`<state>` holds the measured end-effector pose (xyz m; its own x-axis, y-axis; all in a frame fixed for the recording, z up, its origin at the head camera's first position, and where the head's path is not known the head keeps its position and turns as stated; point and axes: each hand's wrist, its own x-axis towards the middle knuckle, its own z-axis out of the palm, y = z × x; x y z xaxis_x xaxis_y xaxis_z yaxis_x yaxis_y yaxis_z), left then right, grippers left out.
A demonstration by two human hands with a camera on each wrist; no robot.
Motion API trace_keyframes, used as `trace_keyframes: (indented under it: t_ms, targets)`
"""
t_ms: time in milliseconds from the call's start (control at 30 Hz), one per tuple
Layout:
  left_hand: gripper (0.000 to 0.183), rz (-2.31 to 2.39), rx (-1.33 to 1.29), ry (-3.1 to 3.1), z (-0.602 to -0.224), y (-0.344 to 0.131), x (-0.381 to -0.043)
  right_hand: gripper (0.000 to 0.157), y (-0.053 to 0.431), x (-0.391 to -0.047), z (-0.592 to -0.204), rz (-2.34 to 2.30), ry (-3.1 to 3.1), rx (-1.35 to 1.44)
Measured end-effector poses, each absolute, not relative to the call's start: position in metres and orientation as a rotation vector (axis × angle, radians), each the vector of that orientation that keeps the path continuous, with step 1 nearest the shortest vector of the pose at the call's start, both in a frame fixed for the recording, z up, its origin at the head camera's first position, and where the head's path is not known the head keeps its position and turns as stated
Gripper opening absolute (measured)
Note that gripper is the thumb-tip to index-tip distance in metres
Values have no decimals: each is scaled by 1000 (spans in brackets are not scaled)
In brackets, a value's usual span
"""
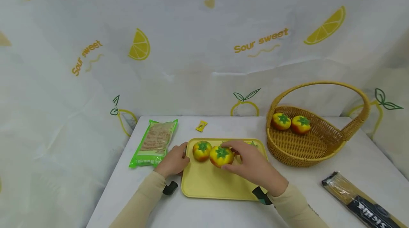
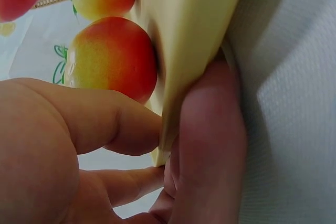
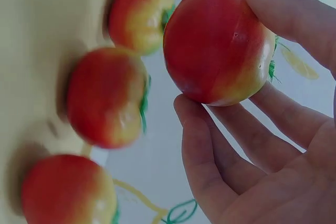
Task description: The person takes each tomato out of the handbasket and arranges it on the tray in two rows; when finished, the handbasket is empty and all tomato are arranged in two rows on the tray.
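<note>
My right hand (image 1: 255, 166) holds a red-yellow persimmon (image 3: 215, 45) with a green leafy top, thumb on one side and fingertips on the other. It is raised off the yellow tray (image 1: 217, 185). In the right wrist view three more persimmons sit in a row on the tray, one of them a middle persimmon (image 3: 107, 98). From the head, the left persimmon (image 1: 202, 151) shows whole, while the right hand mostly hides the others. My left hand (image 1: 174, 160) grips the tray's left edge, pinching the rim (image 2: 197, 40) between thumb and fingers.
A wicker basket (image 1: 300, 151) with a tall handle holds two persimmons at the right rear. Left of the tray lies a green-edged bag (image 1: 156, 141). A small yellow packet (image 1: 201, 125) is behind the tray. A noodle pack (image 1: 361, 199) lies at front right.
</note>
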<state>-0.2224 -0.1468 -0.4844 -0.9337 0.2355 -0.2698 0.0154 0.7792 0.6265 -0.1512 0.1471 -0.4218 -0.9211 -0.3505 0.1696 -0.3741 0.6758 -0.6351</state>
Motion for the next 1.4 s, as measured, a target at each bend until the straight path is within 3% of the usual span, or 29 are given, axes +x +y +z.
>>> trace_keyframes:
  t_ms: [733,1400]
  targets:
    - [67,911,204,2632,-481,-148,-219,53,99,-147,-456,1232,-2979,734]
    - [67,926,197,2627,-481,-146,-222,54,90,-148,-469,1144,-2958,832]
